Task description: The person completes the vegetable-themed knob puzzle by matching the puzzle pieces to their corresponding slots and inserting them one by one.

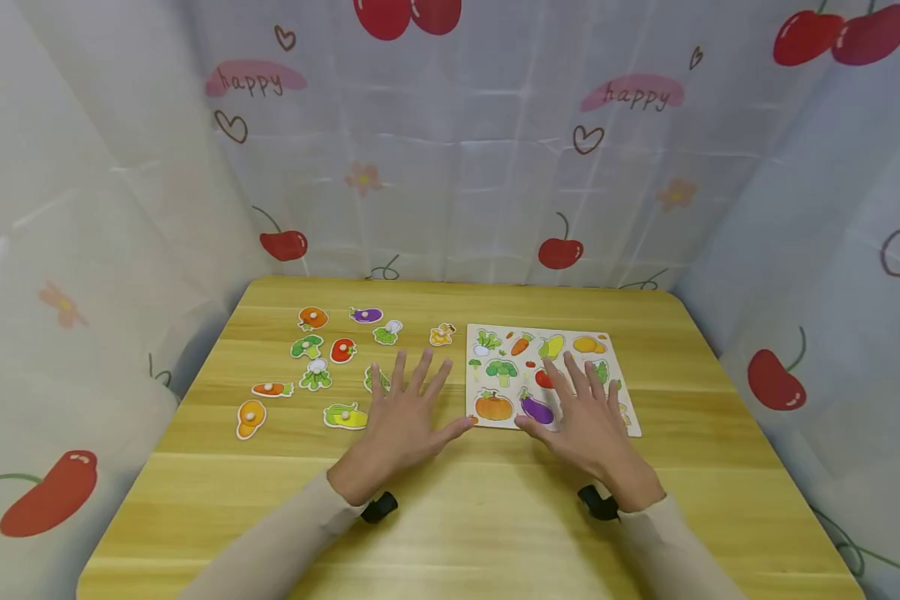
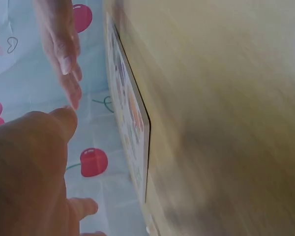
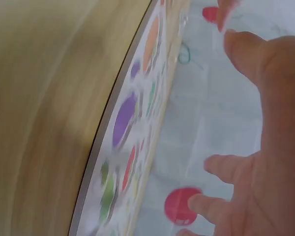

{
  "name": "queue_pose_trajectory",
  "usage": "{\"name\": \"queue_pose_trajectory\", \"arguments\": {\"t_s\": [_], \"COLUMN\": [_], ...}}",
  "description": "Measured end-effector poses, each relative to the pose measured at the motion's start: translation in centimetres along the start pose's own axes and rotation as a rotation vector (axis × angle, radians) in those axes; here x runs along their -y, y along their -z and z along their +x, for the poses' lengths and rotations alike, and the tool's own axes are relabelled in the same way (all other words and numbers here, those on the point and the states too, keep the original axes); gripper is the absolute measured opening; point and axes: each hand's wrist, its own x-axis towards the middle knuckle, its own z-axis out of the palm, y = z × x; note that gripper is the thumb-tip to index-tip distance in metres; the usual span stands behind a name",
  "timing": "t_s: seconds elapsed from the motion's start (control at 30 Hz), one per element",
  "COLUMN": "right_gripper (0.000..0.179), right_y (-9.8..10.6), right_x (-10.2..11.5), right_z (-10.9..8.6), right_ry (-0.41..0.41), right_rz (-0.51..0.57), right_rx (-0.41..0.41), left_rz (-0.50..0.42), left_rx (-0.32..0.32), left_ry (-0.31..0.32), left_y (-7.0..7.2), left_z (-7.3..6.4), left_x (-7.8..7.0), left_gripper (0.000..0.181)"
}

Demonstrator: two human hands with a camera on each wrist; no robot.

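My left hand [image 1: 405, 417] hovers with spread fingers, holding nothing, between the loose vegetable pieces and the white puzzle board [image 1: 521, 379]. Over the board's near right part, my right hand [image 1: 588, 425] is also spread and holds nothing. Both wrist views show the hands raised above the table. Printed vegetables cover the board, among them a pumpkin [image 1: 493, 406] and an eggplant [image 1: 536, 408]. Nearest my left hand lie a corn piece [image 1: 345, 416] and a green piece [image 1: 371, 380], partly hidden by its fingers. Part of the board is hidden behind my right hand.
More knobbed pieces lie at the left: a pumpkin piece [image 1: 312, 317], an eggplant piece [image 1: 366, 315], a tomato piece [image 1: 342, 350], a broccoli piece [image 1: 307, 346] and a carrot piece [image 1: 272, 389]. A cherry-patterned curtain [image 1: 450, 208] surrounds the wooden table [image 1: 480, 525].
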Motion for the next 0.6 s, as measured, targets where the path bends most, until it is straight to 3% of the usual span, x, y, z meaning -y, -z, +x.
{"name": "queue_pose_trajectory", "arguments": {"t_s": [0.33, 0.47, 0.6], "right_gripper": [0.112, 0.113, 0.108], "right_y": [2.2, 2.5, 2.4], "right_x": [-8.2, -9.9, -10.6], "right_z": [0.2, 0.4, 1.1], "right_ry": [-0.01, -0.013, 0.01], "right_rz": [0.001, 0.03, 0.028], "right_rx": [0.147, 0.199, 0.215], "left_rz": [0.016, 0.025, 0.046], "left_rx": [0.167, 0.225, 0.232], "left_ry": [-0.164, -0.223, -0.264], "left_y": [-1.5, -2.1, -2.3], "left_z": [1.1, 1.3, 1.5], "left_x": [-0.7, -0.6, -0.3], "left_gripper": [0.089, 0.084, 0.08]}}
